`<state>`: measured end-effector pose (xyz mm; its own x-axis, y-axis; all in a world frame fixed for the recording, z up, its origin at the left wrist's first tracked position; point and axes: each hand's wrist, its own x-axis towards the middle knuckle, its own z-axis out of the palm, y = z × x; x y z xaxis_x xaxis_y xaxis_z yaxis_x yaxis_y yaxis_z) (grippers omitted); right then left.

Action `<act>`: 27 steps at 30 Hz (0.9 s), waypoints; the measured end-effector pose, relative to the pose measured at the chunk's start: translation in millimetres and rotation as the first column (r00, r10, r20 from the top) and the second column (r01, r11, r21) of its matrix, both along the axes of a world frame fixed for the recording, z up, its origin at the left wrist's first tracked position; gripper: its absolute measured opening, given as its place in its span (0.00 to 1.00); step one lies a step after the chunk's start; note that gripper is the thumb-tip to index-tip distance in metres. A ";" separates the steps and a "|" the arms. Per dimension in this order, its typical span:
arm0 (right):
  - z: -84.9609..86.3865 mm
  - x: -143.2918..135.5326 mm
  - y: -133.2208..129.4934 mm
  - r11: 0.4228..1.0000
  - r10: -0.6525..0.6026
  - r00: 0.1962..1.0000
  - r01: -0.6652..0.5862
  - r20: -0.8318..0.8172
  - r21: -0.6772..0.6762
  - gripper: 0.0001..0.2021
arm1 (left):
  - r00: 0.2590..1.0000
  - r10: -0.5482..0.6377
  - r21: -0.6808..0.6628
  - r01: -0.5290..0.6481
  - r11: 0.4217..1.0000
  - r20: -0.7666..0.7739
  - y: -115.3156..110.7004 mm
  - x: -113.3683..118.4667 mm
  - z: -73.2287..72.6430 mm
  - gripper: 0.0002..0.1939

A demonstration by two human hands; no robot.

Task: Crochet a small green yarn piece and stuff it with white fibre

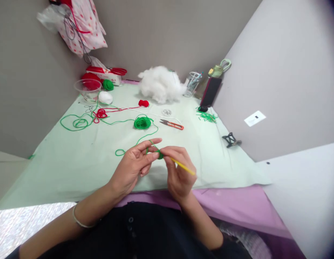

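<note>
Head view: our hands work above the table (pixel 220 162), near the middle of its front edge. Our left hand (pixel 133 163) pinches the small green crochet piece (pixel 160 155) at the thumb, its index finger stretched apart under green yarn (pixel 154 145). Our right hand (pixel 181 172) has its fingers clamped on the yellow crochet hook (pixel 184 167), the tip hidden. Farther toward the back edge lies the green yarn ball (pixel 142 123). We judge a stitch is in hand; the next move calls for steady yarn tension.
</note>
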<state>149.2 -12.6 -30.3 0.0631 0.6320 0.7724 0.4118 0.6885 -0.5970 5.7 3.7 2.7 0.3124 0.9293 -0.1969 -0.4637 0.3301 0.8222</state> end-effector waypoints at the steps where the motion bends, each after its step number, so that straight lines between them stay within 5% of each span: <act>1: -1.5 0.5 -0.6 0.999 -0.034 0.998 0.031 0.056 0.043 0.17 | 1.000 -0.016 -0.028 0.017 0.999 0.022 0.6 -0.1 0.0 0.22; 3: -1.8 2.7 -1.1 0.996 -0.063 0.995 0.059 0.081 0.060 0.16 | 0.994 -0.062 -0.098 0.071 0.993 0.092 2.7 -1.5 0.4 0.20; 5: 1.1 5.5 -0.5 0.999 -0.034 0.997 0.032 -0.066 -0.039 0.13 | 0.983 -0.083 -0.143 0.107 0.984 0.164 5.1 -4.0 0.8 0.16; 8: 6.9 7.2 1.8 0.962 0.069 0.907 -0.171 -0.414 -0.214 0.10 | 0.978 -0.068 -0.124 0.094 0.988 0.197 6.6 -6.7 0.4 0.14; 10: 9.1 5.9 3.0 0.921 0.128 0.854 -0.292 -0.504 -0.260 0.09 | 0.984 -0.074 -0.079 0.087 0.993 0.161 5.3 -6.5 -0.6 0.16; 15: 8.8 3.2 2.3 0.909 0.124 0.892 -0.279 -0.435 -0.311 0.08 | 0.995 -0.073 -0.014 0.074 0.997 0.064 0.4 -3.9 -2.8 0.17; 27: 4.9 5.6 4.5 0.874 0.141 0.815 -0.369 -0.562 -0.317 0.08 | 0.998 -0.061 0.039 0.062 0.997 -0.032 -0.7 -7.0 0.0 0.20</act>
